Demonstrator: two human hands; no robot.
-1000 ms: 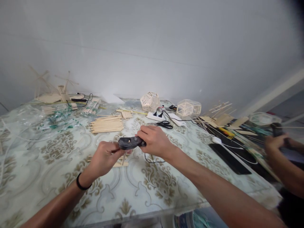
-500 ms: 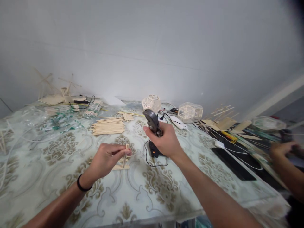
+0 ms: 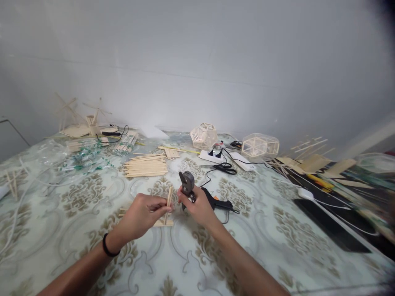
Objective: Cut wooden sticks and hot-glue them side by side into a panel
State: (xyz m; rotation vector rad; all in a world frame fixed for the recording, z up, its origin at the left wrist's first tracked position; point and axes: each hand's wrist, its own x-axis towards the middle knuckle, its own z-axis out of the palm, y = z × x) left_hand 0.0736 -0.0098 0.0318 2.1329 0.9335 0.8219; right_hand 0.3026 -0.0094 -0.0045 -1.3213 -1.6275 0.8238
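Observation:
My left hand (image 3: 145, 213), with a black band at the wrist, pinches a couple of short, pale wooden sticks (image 3: 169, 197) almost upright. Their lower ends meet a flat piece made of similar sticks (image 3: 163, 223), partly hidden behind the fingers. Close on the right, my right hand (image 3: 196, 204) is closed around a dark grey hand tool (image 3: 187, 185) with a rounded head; its exact kind is unclear. Just beyond that hand lies a black glue gun (image 3: 220, 203) with a cord, partly covered by the hand.
A pile of wooden sticks (image 3: 145, 165) lies ahead. Behind are a power strip (image 3: 210, 156), black scissors (image 3: 224, 167) and two lattice stick shapes, one a rounded frame (image 3: 203, 135). Plastic-wrapped sticks (image 3: 89, 158) are at left, a black panel (image 3: 331, 226) at right.
My right hand has moved left and down with the dark tool, closer to the sticks. The left hand keeps its pinch. The view has shifted, and another person's hand at right is out of sight.

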